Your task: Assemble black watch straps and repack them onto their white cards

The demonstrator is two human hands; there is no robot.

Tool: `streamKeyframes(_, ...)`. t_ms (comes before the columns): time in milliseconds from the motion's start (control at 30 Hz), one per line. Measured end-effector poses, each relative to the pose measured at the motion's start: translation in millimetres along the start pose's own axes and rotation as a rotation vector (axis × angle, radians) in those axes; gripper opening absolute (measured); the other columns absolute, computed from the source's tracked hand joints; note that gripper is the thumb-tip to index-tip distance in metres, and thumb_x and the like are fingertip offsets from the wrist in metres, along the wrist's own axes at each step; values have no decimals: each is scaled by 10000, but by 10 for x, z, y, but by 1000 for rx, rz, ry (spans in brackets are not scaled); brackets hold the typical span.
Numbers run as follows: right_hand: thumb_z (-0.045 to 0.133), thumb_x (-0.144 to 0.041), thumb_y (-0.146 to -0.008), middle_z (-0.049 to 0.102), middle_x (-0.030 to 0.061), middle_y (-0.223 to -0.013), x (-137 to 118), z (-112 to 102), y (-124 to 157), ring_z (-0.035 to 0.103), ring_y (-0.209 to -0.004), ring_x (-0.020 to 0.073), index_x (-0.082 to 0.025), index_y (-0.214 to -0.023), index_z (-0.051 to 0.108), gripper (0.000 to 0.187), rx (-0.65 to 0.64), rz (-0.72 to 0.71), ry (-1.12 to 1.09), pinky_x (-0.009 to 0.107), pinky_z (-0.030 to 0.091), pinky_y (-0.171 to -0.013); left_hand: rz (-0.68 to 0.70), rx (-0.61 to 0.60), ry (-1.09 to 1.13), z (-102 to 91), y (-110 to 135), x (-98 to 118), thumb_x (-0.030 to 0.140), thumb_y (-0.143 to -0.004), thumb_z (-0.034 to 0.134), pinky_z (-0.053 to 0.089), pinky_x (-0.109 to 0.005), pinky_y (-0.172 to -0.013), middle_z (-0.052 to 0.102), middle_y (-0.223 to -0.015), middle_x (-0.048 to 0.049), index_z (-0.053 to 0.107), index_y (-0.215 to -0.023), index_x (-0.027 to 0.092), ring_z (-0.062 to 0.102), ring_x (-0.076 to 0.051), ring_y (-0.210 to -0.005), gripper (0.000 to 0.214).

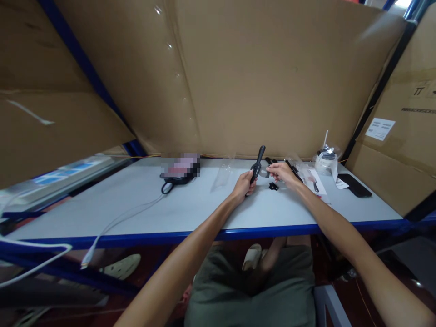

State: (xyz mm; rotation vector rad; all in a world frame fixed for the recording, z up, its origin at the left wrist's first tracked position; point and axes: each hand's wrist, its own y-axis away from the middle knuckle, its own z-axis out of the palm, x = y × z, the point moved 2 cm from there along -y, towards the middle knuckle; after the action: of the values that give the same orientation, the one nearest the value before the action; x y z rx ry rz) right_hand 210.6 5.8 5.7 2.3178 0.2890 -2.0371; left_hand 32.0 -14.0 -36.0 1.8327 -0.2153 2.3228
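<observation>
My left hand (243,185) is closed round a black long-handled tool (259,158), which tilts up away from me over the table. Its exact kind cannot be told. Just to the right, my right hand (282,172) has its thumb and fingers pinched together; whatever lies between them is too small or hidden to name. Below those fingertips a small black part (273,186) rests on the table. Several more black pieces (293,170) lie behind and beside my right hand, partly covered by it.
A clear plastic bag (223,175) lies left of my hands. Further left is a black-cased device (184,178) with a blurred top and a white cable (126,216). On the right are a printed sheet (315,184), a plastic-wrapped cup (325,162) and a black phone (354,185). Cardboard (259,77) walls the back.
</observation>
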Motion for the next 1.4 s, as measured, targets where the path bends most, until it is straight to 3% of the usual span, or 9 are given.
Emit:
streamKeyframes(233,745,-269,-838,643,1,-632,42,57,11,539,-495,96,-163,-713,665,182,-85,34,-49,202,460,-445,0,-4,-81,33,6,0,645,-1020,442,158,-168,-341,375,-490,81,516,-786,186,252,-47,-333,520)
streamKeyframes(367,728,-274,-862,709,45,-711,76,78,15,579,-531,104,-155,-721,662,196,-117,45,-81,199,480,-463,9,-50,-151,60,17,-4,532,-1017,547,165,-158,-348,375,-493,92,528,-817,181,262,-42,-335,404)
streamKeyframes(500,699,-246,-878,758,83,-790,103,84,8,611,-558,111,-145,-781,676,142,-136,67,-118,195,490,-473,31,-54,-177,63,15,-13,441,-1034,541,192,-158,-353,385,-497,91,533,-836,177,275,-46,-341,330)
streamKeyframes(800,694,-213,-851,723,48,-746,53,78,27,560,-531,95,-146,-777,663,104,-108,87,-64,184,432,-423,11,-45,-147,50,-8,-35,431,-1040,527,172,-157,-359,388,-495,87,517,-817,184,266,-43,-333,332)
streamKeyframes(1033,665,-224,-867,750,72,-789,11,44,21,565,-545,99,-151,-814,662,90,-86,100,-14,187,418,-456,4,-44,-157,63,-7,-19,386,-1044,526,182,-162,-353,391,-487,83,522,-804,180,280,-46,-326,317)
streamKeyframes(1133,619,-241,-915,752,69,-817,-9,-3,12,573,-562,112,-163,-862,674,109,-6,32,204,203,404,-490,0,-18,-157,62,-9,-15,365,-1062,482,182,-161,-354,383,-477,85,512,-791,182,276,-45,-322,329)
streamKeyframes(1267,622,-237,-943,760,87,-865,-102,-81,50,656,-757,181,-185,-841,710,144,204,-208,837,243,417,-636,-12,30,-140,48,-25,-29,378,-1062,486,176,-162,-356,393,-479,81,506,-779,184,274,-44,-327,344)
streamKeyframes(1400,693,-321,-933,757,99,-844,-129,-84,94,683,-844,232,-204,-788,733,190,110,-227,1115,274,400,-690,-12,18,-116,42,-38,-44,418,-1040,535,174,-160,-361,396,-486,79,508,-780,185,284,-45,-337,350)
